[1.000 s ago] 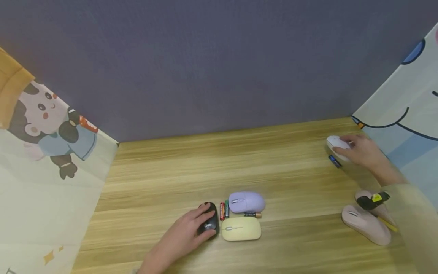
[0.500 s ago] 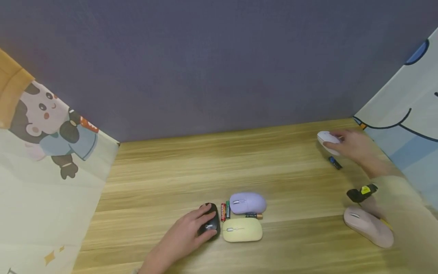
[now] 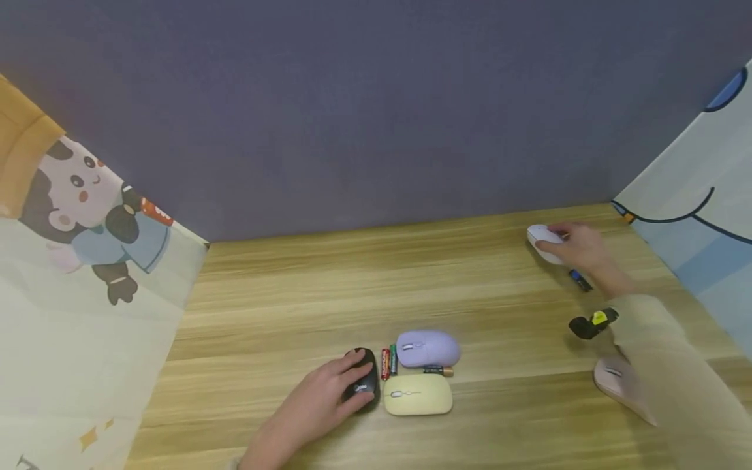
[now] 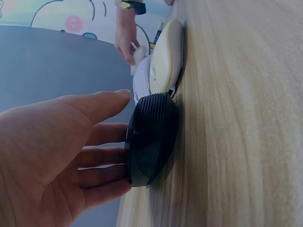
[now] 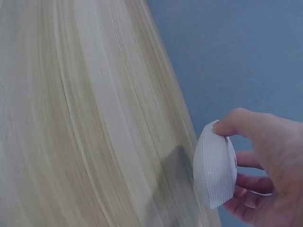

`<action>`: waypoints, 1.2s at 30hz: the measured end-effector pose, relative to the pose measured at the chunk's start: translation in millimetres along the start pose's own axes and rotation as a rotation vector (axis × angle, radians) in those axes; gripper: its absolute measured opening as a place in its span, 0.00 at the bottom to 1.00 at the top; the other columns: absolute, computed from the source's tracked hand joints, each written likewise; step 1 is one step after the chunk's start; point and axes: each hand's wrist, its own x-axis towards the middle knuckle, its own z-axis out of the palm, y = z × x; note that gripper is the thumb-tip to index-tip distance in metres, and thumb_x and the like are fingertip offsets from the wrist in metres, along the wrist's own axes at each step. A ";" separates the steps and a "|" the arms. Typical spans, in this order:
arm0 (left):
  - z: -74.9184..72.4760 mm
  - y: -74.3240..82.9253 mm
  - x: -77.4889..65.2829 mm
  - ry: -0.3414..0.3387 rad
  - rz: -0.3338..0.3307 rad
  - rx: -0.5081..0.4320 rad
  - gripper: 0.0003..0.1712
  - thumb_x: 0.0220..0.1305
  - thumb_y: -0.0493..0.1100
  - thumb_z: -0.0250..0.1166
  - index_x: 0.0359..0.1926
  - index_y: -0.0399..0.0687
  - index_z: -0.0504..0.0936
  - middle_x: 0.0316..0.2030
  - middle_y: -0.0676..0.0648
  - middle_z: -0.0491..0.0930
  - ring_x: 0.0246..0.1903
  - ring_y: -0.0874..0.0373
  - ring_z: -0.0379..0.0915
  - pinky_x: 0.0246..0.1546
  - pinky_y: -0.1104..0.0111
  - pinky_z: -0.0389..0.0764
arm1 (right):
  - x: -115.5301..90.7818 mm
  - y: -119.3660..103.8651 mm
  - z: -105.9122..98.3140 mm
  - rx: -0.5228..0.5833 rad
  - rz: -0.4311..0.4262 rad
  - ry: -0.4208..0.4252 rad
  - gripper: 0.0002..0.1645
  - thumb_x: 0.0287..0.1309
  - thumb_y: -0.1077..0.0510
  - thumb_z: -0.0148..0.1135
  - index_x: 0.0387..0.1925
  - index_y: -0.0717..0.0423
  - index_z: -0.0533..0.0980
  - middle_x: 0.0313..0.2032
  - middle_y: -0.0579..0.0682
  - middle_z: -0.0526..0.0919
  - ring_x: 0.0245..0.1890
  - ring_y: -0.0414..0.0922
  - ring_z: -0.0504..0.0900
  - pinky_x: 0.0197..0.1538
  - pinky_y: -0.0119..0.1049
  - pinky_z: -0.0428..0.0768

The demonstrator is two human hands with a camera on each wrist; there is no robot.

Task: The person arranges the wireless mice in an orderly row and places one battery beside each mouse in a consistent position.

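Note:
My right hand [image 3: 578, 247] grips a white computer mouse [image 3: 546, 243] by its sides near the back right of the table. In the right wrist view, the thumb presses one side of this mouse [image 5: 215, 165] and the fingers lie along the other; whether its base touches the wood cannot be told. My left hand [image 3: 323, 398] rests on a black mouse [image 3: 365, 385], fingers laid out over its top, as the left wrist view also shows. Right beside it lie a red battery [image 3: 385, 363], a green battery [image 3: 393, 360], a purple mouse [image 3: 429, 348] and a yellow mouse [image 3: 418, 395].
A dark battery with a copper end [image 3: 438, 371] lies between the purple and yellow mice. Another dark-blue battery [image 3: 580, 281] is just below the right hand. The right sleeve partly covers a pinkish mouse [image 3: 619, 385]. A grey panel [image 3: 376, 117] stands behind the table.
My right hand has carried the white mouse leftward from the right side of the table, and the sleeve now hides more of the pinkish mice. The left hand keeps its place.

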 end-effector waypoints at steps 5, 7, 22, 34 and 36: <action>-0.4 -1.5 -0.2 0.009 0.030 0.016 0.26 0.74 0.56 0.63 0.61 0.43 0.84 0.65 0.38 0.78 0.63 0.45 0.78 0.60 0.52 0.83 | 2.9 -5.5 8.5 0.016 0.020 0.005 0.40 0.69 0.42 0.62 0.63 0.75 0.71 0.58 0.79 0.75 0.56 0.72 0.75 0.56 0.67 0.76; -0.3 -1.9 -0.6 0.014 0.038 0.023 0.26 0.74 0.56 0.63 0.60 0.43 0.84 0.65 0.38 0.78 0.63 0.45 0.78 0.59 0.52 0.83 | 4.8 -8.6 11.1 0.009 0.021 0.011 0.40 0.69 0.43 0.62 0.63 0.75 0.72 0.58 0.79 0.75 0.56 0.73 0.75 0.57 0.67 0.75; -0.2 -3.2 -2.5 -0.002 0.032 0.024 0.25 0.74 0.55 0.64 0.60 0.44 0.85 0.65 0.39 0.78 0.63 0.46 0.78 0.60 0.52 0.83 | 13.1 -31.8 30.4 0.021 0.086 0.034 0.39 0.65 0.46 0.63 0.62 0.77 0.71 0.59 0.81 0.73 0.57 0.75 0.72 0.59 0.67 0.75; -1.7 -3.3 -3.8 0.007 0.055 0.046 0.25 0.74 0.56 0.63 0.59 0.44 0.85 0.64 0.38 0.79 0.62 0.46 0.79 0.60 0.53 0.83 | 14.3 -35.5 37.0 0.026 0.134 -0.003 0.41 0.66 0.45 0.61 0.64 0.76 0.70 0.59 0.80 0.72 0.58 0.75 0.70 0.58 0.66 0.76; -2.1 -2.9 -3.5 0.007 0.054 0.046 0.25 0.74 0.56 0.63 0.59 0.44 0.85 0.64 0.38 0.79 0.62 0.46 0.79 0.60 0.53 0.83 | 15.0 -35.1 37.8 0.029 0.137 -0.007 0.41 0.66 0.44 0.60 0.65 0.76 0.69 0.59 0.80 0.72 0.58 0.75 0.70 0.58 0.67 0.76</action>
